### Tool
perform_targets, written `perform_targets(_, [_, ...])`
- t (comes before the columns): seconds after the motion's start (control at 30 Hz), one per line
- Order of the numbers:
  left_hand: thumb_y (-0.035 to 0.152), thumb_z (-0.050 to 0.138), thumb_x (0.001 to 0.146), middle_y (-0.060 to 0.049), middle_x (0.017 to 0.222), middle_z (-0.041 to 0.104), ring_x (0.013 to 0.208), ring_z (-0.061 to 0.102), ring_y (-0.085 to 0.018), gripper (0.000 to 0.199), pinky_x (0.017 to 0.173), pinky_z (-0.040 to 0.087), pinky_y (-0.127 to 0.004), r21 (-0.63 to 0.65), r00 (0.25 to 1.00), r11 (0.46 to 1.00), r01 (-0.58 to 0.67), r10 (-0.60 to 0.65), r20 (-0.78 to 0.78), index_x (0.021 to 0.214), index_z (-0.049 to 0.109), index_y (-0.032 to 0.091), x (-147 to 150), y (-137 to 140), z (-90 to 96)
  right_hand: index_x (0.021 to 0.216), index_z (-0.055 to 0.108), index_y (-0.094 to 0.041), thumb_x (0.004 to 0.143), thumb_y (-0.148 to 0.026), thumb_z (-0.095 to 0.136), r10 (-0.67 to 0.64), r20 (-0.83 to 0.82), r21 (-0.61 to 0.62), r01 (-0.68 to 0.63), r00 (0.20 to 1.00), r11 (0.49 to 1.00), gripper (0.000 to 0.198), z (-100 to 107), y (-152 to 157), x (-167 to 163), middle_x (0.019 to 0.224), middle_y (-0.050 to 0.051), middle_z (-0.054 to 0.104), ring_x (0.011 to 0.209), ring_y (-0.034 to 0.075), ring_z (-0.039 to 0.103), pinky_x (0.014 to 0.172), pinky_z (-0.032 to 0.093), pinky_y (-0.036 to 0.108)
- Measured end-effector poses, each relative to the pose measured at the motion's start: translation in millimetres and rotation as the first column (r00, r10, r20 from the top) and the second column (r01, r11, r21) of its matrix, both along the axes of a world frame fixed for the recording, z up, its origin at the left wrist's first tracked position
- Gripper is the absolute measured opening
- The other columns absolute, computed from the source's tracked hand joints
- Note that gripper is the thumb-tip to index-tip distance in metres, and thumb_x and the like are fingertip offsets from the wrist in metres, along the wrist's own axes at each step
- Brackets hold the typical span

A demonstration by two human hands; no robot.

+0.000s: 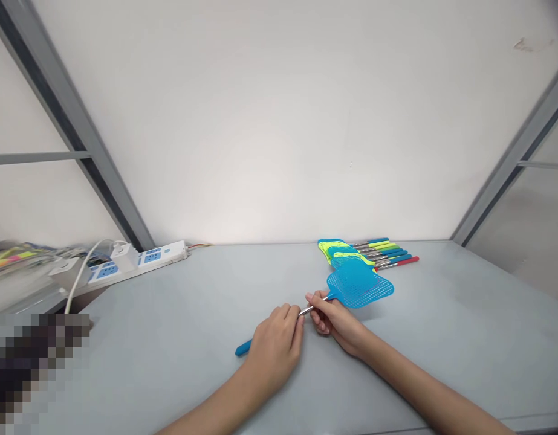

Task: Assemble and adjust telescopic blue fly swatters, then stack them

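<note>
Pale wall [279,121] backs a grey tabletop [442,338], over which a blue swatter [353,289] lies across both hands, its long axis running from eight o'clock (the handle [243,348] end) to two (the mesh head [367,293]). Left hand [275,338] wraps the handle; right hand [335,320], nearer the head, pinches the steel shaft [305,311]. From that pinch, the swatter pile [387,257] lies toward one o'clock, partly overlapped by the held head (touching or not, I cannot tell).

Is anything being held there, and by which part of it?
A blue fly swatter: the left grip covers its handle; the right grip holds the metal shaft just below the mesh head.
</note>
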State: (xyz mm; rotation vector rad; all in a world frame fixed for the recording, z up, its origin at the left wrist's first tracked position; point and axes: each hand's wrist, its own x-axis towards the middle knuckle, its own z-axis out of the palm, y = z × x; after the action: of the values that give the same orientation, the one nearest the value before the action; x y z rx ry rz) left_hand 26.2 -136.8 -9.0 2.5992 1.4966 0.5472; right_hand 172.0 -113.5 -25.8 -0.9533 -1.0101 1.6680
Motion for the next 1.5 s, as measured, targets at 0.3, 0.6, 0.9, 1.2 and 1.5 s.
perform_targets(0.3, [0.035,0.026,0.086,-0.002,0.078,0.053,0.073,0.046,-0.016,0.029,0.059,0.033,-0.027,0.110,0.999,0.994,0.001,0.004,-0.043,0.083,0.050,0.020,0,0,8.8,0.032,0.032,-0.016,0.076,-0.048,0.043,0.050,-0.028,0.058,-0.048,0.998,0.997,0.056,1,-1,1,0.028,-0.006,0.026,0.029,0.004,0.022,0.036,0.012,0.022])
perform_targets(0.6, [0.037,0.028,0.086,-0.001,0.076,0.053,0.072,0.047,-0.015,0.030,0.058,0.032,-0.027,0.129,0.998,0.991,-0.024,0.032,-0.059,0.075,0.050,0.020,-2,3,4.8,0.036,0.039,-0.015,0.077,-0.049,0.041,0.044,0.040,0.073,-0.046,0.998,0.996,0.053,-2,-6,-3,0.031,-0.004,0.034,0.030,0.005,0.029,0.036,0.017,0.021])
perform_targets(0.9, [0.031,0.027,0.087,-0.001,0.075,0.054,0.068,0.048,-0.014,0.025,0.055,0.030,-0.026,0.198,0.997,0.980,0.001,0.015,-0.078,0.080,0.048,0.020,2,1,5.1,0.039,0.036,-0.016,0.078,-0.048,0.038,0.142,-0.043,0.063,-0.139,0.989,0.988,0.051,-8,-7,-7,0.031,-0.005,0.034,0.031,0.005,0.027,0.037,0.017,0.022])
perform_targets(1.2, [0.015,0.027,0.084,-0.002,0.074,0.055,0.065,0.050,-0.014,0.022,0.056,0.033,-0.026,0.167,0.988,0.982,0.086,-0.063,-0.138,0.084,0.049,0.020,3,2,-2.4,0.039,0.037,-0.016,0.078,-0.044,0.039,0.156,-0.007,0.034,-0.156,0.988,0.987,0.048,-2,-10,-6,0.034,-0.004,0.035,0.034,0.006,0.029,0.039,0.019,0.022])
perform_targets(1.5, [0.017,0.028,0.084,0.000,0.074,0.058,0.065,0.053,-0.014,0.020,0.057,0.034,-0.025,0.095,0.988,0.989,0.111,-0.099,-0.118,0.088,0.048,0.022,0,1,2.7,0.043,0.035,-0.017,0.080,-0.032,0.034,0.224,-0.063,0.065,-0.220,0.973,0.973,0.040,0,-12,-5,0.037,-0.003,0.035,0.036,0.007,0.028,0.040,0.018,0.023])
